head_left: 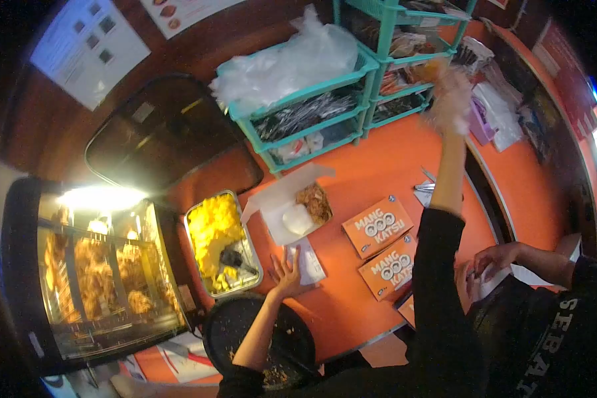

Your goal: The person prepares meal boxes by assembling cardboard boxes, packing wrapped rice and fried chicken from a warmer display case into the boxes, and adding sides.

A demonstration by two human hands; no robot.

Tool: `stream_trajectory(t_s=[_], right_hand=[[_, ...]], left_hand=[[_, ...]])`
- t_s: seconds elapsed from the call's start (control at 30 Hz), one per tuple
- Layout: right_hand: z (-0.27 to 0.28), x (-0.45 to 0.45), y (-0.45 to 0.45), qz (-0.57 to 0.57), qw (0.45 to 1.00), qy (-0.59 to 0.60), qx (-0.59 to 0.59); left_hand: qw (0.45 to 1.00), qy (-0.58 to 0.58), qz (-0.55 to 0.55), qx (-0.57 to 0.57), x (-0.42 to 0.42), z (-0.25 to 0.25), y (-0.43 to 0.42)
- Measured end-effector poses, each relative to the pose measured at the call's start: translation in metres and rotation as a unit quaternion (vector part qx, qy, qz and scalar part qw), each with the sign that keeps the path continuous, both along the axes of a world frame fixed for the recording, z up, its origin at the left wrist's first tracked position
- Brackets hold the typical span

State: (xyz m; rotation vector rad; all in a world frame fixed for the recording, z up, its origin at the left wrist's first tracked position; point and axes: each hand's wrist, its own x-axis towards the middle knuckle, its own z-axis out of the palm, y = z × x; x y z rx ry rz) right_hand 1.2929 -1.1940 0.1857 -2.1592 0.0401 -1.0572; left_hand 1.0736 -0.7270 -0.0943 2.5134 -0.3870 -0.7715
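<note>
My left hand [286, 277] lies with its fingers spread at the edge of a white paper slip [308, 263] on the orange counter. Just beyond it stands an open white carton [276, 213] holding a mound of white rice [298, 221] and brown fried pieces [314, 203]. My right hand [452, 99], in a clear plastic glove, is stretched far out beside the teal drawer rack [382, 69]. Motion blurs its fingers, so I cannot make out their grip. An orange-brown patch shows near its fingertips.
A metal tray [251, 255] of yellow chunks with a dark scoop stands left, near a lit glass food warmer [99, 265]. Two closed printed boxes [378, 225] sit centre-right. A round black bin [292, 331] is in front. At right, another person's hands [494, 260] handle something white.
</note>
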Motion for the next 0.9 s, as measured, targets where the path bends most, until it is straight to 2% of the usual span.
stream_trajectory(t_s=[0.03, 0.07, 0.1, 0.13, 0.2, 0.27, 0.3, 0.33, 0.37, 0.4, 0.43, 0.47, 0.5, 0.53, 0.57, 0.6, 0.63, 0.67, 0.7, 0.73, 0.77, 0.83, 0.87, 0.9], right_hand=[[-0.033, -0.004, 0.017, 0.010, 0.999, 0.030, 0.018], [-0.043, -0.022, 0.045, 0.124, 0.982, 0.038, 0.137], [-0.053, -0.039, 0.074, 0.229, 0.932, 0.040, 0.278], [-0.063, -0.057, 0.103, 0.299, 0.864, 0.046, 0.404], [-0.127, -0.062, 0.152, 0.464, 0.750, 0.066, 0.466], [-0.128, -0.078, 0.212, 0.281, 0.867, 0.191, 0.365], [-0.137, -0.072, 0.232, 0.248, 0.897, 0.162, 0.329], [-0.154, -0.065, 0.241, 0.229, 0.911, 0.147, 0.309], [-0.170, -0.058, 0.251, 0.209, 0.925, 0.132, 0.288], [-0.187, -0.047, 0.253, 0.244, 0.938, 0.209, 0.128], [-0.195, -0.041, 0.253, 0.270, 0.920, 0.280, -0.034], [-0.190, -0.047, 0.253, 0.268, 0.921, 0.281, -0.032], [-0.187, -0.058, 0.254, 0.177, 0.947, 0.260, -0.058], [-0.191, -0.056, 0.244, 0.187, 0.952, 0.211, 0.117], [-0.199, -0.053, 0.234, 0.198, 0.930, 0.131, 0.282], [-0.206, -0.040, 0.204, 0.268, 0.747, 0.006, 0.608], [-0.211, -0.032, 0.174, 0.103, 0.917, -0.014, 0.386], [-0.203, -0.017, 0.141, 0.005, 0.979, 0.057, 0.196], [-0.190, -0.004, 0.110, -0.170, 0.972, 0.146, -0.065], [-0.182, 0.010, 0.076, -0.306, 0.903, 0.176, -0.245], [-0.195, 0.032, 0.051, -0.324, 0.884, 0.082, -0.328], [-0.167, 0.062, 0.038, -0.278, 0.892, 0.198, -0.297], [-0.163, 0.084, 0.035, -0.298, 0.851, 0.326, -0.285], [-0.165, 0.100, 0.030, -0.300, 0.815, 0.415, -0.271]], left_hand=[[0.999, -0.032, -0.024, 0.005, 0.002, -0.009, 0.002], [0.996, -0.067, -0.051, 0.010, 0.008, -0.012, 0.004], [0.997, -0.067, -0.047, 0.007, 0.013, 0.002, -0.002], [0.999, -0.010, -0.030, 0.026, 0.013, 0.027, -0.010], [0.998, 0.002, -0.023, 0.061, 0.010, 0.026, -0.010], [0.998, 0.013, -0.022, 0.054, 0.010, 0.027, -0.009], [0.998, 0.017, -0.023, 0.050, 0.010, 0.024, -0.008], [0.998, 0.022, -0.024, 0.046, 0.011, 0.021, -0.007], [0.999, -0.037, -0.026, 0.007, 0.007, 0.008, -0.003], [0.997, -0.066, -0.029, -0.014, 0.008, 0.007, -0.004], [0.994, -0.096, -0.032, -0.033, 0.008, 0.006, -0.005], [0.998, -0.055, -0.025, -0.002, 0.008, 0.018, -0.007], [0.999, -0.012, -0.015, 0.031, 0.009, 0.029, -0.009], [0.999, -0.008, -0.011, 0.032, 0.011, 0.035, -0.011], [0.999, -0.006, -0.009, 0.031, 0.011, 0.037, -0.011], [1.000, -0.001, -0.006, 0.030, 0.009, 0.038, -0.011], [0.999, 0.006, 0.001, 0.034, 0.009, 0.033, -0.010], [1.000, -0.003, -0.005, 0.031, 0.009, 0.026, -0.008], [1.000, -0.010, -0.008, 0.028, 0.007, 0.018, -0.007], [1.000, -0.003, -0.002, 0.019, 0.007, 0.022, -0.008], [1.000, 0.011, 0.014, 0.025, 0.008, 0.029, -0.010], [0.998, 0.033, 0.001, 0.045, 0.008, 0.032, -0.011], [1.000, -0.011, -0.001, 0.024, 0.003, 0.020, -0.008], [0.999, -0.005, 0.011, 0.029, 0.002, 0.019, -0.008]])
